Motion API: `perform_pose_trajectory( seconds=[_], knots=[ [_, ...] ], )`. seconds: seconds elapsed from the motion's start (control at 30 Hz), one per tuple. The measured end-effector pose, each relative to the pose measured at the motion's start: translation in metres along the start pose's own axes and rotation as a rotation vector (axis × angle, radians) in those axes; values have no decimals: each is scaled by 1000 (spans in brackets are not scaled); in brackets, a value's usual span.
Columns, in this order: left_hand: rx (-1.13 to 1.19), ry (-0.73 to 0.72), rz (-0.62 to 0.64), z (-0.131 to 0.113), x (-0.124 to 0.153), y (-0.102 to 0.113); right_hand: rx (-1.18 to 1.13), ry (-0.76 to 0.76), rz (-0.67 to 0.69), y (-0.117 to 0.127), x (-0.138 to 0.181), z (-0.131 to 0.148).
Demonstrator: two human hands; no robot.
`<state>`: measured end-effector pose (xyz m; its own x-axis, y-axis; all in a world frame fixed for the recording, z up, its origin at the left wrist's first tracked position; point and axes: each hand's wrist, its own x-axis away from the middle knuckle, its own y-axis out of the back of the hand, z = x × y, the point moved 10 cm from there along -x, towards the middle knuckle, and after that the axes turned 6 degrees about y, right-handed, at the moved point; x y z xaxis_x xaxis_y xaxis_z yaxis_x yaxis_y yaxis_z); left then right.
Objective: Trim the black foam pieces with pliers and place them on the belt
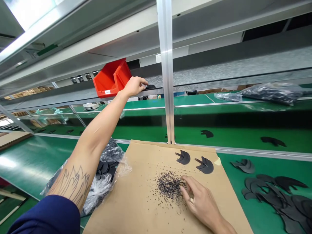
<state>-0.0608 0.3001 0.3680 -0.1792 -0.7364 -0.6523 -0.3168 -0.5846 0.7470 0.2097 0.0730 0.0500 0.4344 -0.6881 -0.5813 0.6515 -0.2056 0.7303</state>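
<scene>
My left hand is stretched up to the metal shelf, its fingers curled down at some small black pieces; what lies between the fingertips is hidden. Just left of it a red bin sits tilted on the shelf. On the cardboard sheet, my right hand rests at the right edge of a heap of tiny black bits, thumb and forefinger apart. Beyond that hand lie two curved black parts, a nearer one and a farther one, each with a thin strip across it.
A clear plastic bag of black discs lies left of the cardboard. Loose curved black pieces are heaped at the right on green. An aluminium post rises behind the cardboard. On the back shelf lies another plastic bag.
</scene>
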Motion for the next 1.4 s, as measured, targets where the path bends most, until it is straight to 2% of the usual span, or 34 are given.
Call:
perform_pose_trajectory(
  seconds=[0.1,0.17,0.23,0.3,0.4,0.47,0.53,0.6,0.67,0.77,0.83,0.9,1.0,1.17,1.23,1.4],
  knots=[
    [-44,12,103,-8,-13,-18,-21,-20,11,1,3,0],
    [-59,-7,96,-8,-19,-16,-40,-36,8,4,4,0],
    [-13,-35,-12,-8,-23,-1,-50,-41,-2,8,4,1],
    [132,-40,-164,-5,-18,23,-49,-37,-10,10,4,2],
    [425,-29,-269,-7,15,50,-55,-38,-26,11,5,0],
    [569,-33,-245,-19,57,53,-75,-47,-41,10,5,-2],
    [691,-32,-148,-38,113,38,-116,-75,-53,9,3,-5],
    [813,-18,-15,-62,179,7,-189,-142,-56,9,0,-9],
    [907,32,161,-88,248,-38,-303,-247,-53,8,-2,-14],
    [987,154,433,-130,344,-106,-489,-371,-172,19,-2,-20],
    [1021,176,613,-162,393,-136,-621,-430,-292,29,2,-22],
    [1025,127,759,-191,422,-151,-762,-456,-401,39,10,-19],
    [1002,72,886,-207,434,-155,-851,-497,-474,49,27,-10],
    [993,109,1002,-199,424,-156,-908,-585,-483,51,59,4],
    [983,31,1033,-206,418,-157,-920,-615,-481,47,67,7],
    [897,-296,1131,-243,407,-175,-914,-666,-503,42,78,10]
  ],
)
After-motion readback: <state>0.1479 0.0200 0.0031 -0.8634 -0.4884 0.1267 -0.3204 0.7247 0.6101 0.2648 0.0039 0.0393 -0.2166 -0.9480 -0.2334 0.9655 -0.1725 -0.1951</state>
